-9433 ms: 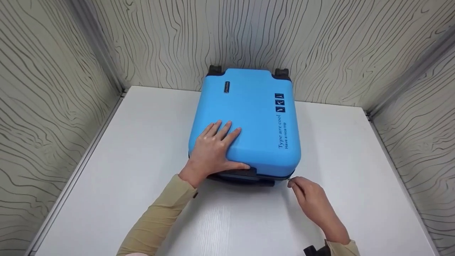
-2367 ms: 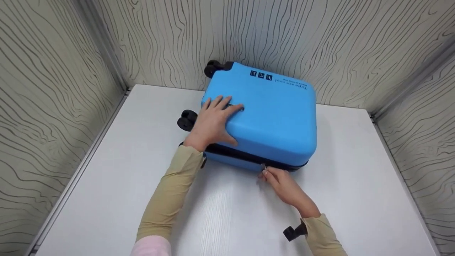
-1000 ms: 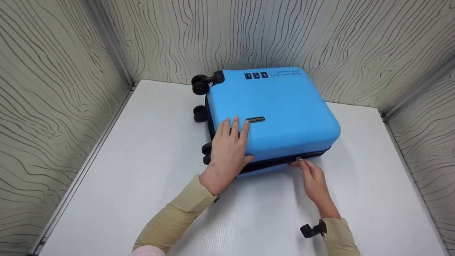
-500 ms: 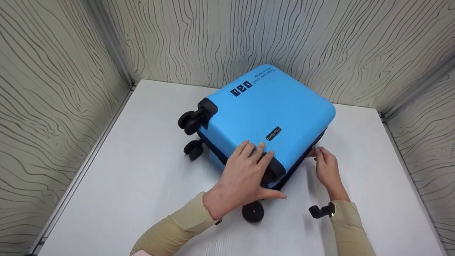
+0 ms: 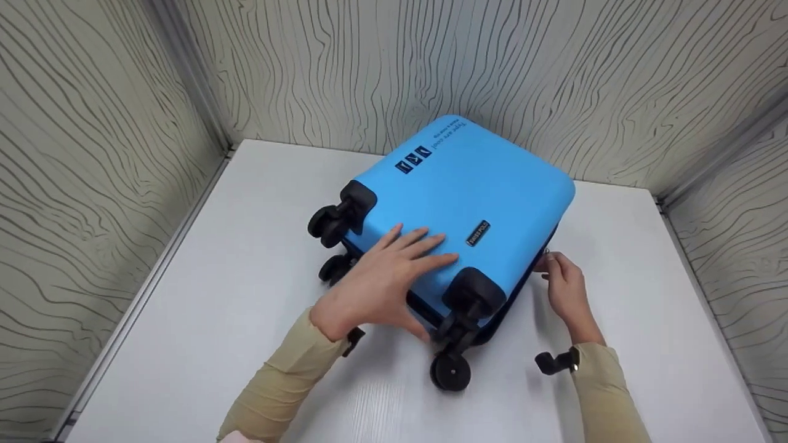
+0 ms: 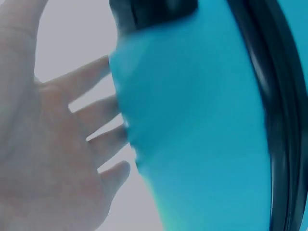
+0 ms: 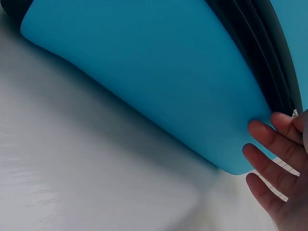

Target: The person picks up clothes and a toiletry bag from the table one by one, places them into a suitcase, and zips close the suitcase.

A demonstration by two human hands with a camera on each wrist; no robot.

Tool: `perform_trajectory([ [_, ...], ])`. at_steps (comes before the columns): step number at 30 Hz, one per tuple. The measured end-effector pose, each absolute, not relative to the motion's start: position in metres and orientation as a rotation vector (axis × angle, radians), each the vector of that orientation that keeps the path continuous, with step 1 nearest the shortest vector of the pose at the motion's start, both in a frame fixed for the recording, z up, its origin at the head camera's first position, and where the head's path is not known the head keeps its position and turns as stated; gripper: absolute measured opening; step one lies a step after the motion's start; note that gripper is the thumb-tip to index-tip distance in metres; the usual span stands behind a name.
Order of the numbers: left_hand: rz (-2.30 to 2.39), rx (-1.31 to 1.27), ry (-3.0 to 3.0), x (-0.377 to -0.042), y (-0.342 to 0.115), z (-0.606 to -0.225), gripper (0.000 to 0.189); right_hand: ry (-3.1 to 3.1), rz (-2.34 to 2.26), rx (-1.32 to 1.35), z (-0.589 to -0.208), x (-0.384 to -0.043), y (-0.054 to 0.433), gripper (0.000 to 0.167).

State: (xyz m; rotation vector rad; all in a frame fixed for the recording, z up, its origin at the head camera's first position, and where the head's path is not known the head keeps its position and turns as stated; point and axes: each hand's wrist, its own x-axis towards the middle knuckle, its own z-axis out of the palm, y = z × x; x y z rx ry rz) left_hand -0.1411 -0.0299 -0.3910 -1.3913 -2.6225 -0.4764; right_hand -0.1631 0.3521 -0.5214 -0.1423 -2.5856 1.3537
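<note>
A light-blue hard-shell suitcase (image 5: pixel 474 178) lies flat and angled on the white table, its wheeled end towards the front left. My left hand (image 5: pixel 381 277) rests on that end with fingers spread over the shell, between two black wheels (image 5: pixel 329 224). In the left wrist view, the fingertips pass out of sight behind the blue shell (image 6: pixel 192 120). At the suitcase's right side, my right hand (image 5: pixel 565 289) pinches the metal zipper pull (image 7: pixel 294 113) between thumb and forefinger. Its other fingers are loosely bent beside the black zipper band (image 7: pixel 260 53).
Wood-grain-patterned panels (image 5: pixel 406 61) stand behind the table and on both sides. The suitcase's far corner is close to the back panel. White tabletop (image 5: pixel 246 246) shows left of the suitcase and in front of it. Each wrist wears a small black camera mount (image 5: pixel 554 363).
The suitcase has turned so its wheels, once at the back, face front left. The right hand has followed the zipper round. Lately the left hand slid left, off the front wheel corner.
</note>
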Motion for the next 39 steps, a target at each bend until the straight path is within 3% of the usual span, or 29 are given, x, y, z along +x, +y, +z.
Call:
perform_trajectory([
  [13, -0.294, -1.114, -2.547, -0.191, -0.021, -0.418, 0.124, -2.592, 1.402, -0.14, -0.525, -0.168, 0.356, 0.044],
  [23, -0.264, -1.037, -2.583, -0.196, -0.014, -0.416, 0.126, -2.626, 1.253, -0.076, -0.521, -0.17, 0.359, 0.046],
  [39, -0.274, -1.025, -2.619, -0.192, -0.012, -0.412, 0.124, -2.692, 1.266, 0.021, -0.518, -0.134, 0.34, 0.044],
])
